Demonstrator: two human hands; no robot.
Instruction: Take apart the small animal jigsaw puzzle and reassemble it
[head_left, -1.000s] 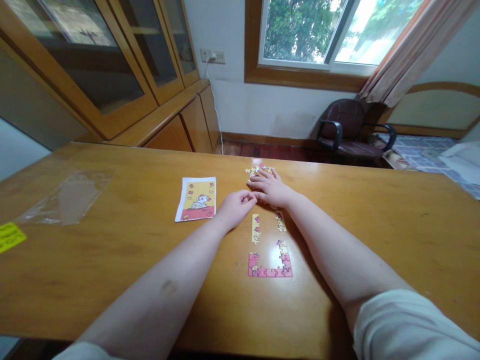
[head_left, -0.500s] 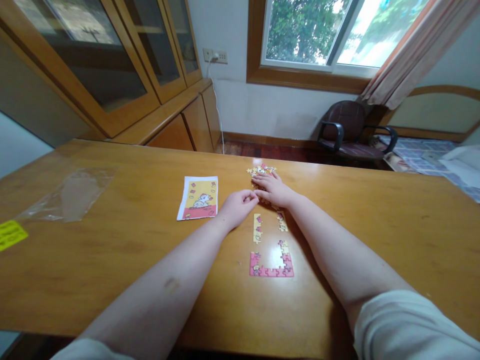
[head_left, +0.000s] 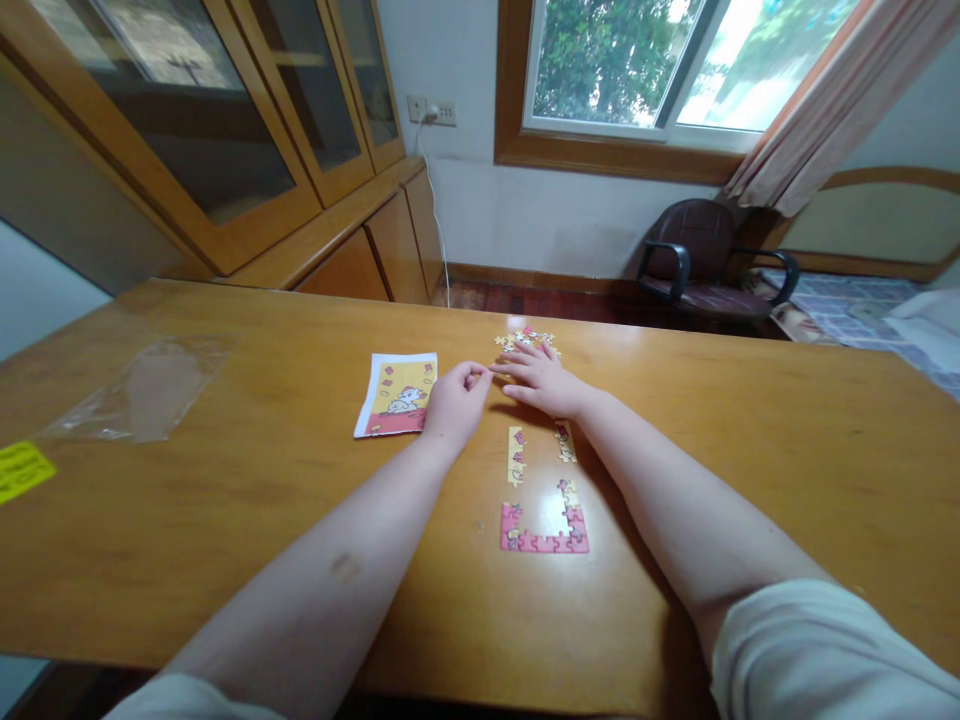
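Note:
On the wooden table [head_left: 225,500] lies a partly joined jigsaw: a pink bottom border [head_left: 544,528] and two short yellow strips [head_left: 514,455] above it. A small heap of loose pieces [head_left: 525,340] sits farther back. My right hand [head_left: 541,381] lies flat with fingers stretched toward that heap, its fingertips at the heap's near edge. My left hand [head_left: 454,403] is curled in a pinch just left of it, thumb and forefinger meeting; what they hold is too small to make out. A picture card [head_left: 396,394] showing a white animal on yellow and red lies left of my left hand.
A clear plastic bag [head_left: 142,388] and a yellow slip [head_left: 21,468] lie at the table's left. Wooden glass-door cabinets [head_left: 225,130] stand behind on the left. A dark armchair [head_left: 705,265] sits under the window beyond the table.
My left hand has lifted and drifted a little left and back, fingers staying pinched. My right hand has spread flatter beside the loose pieces.

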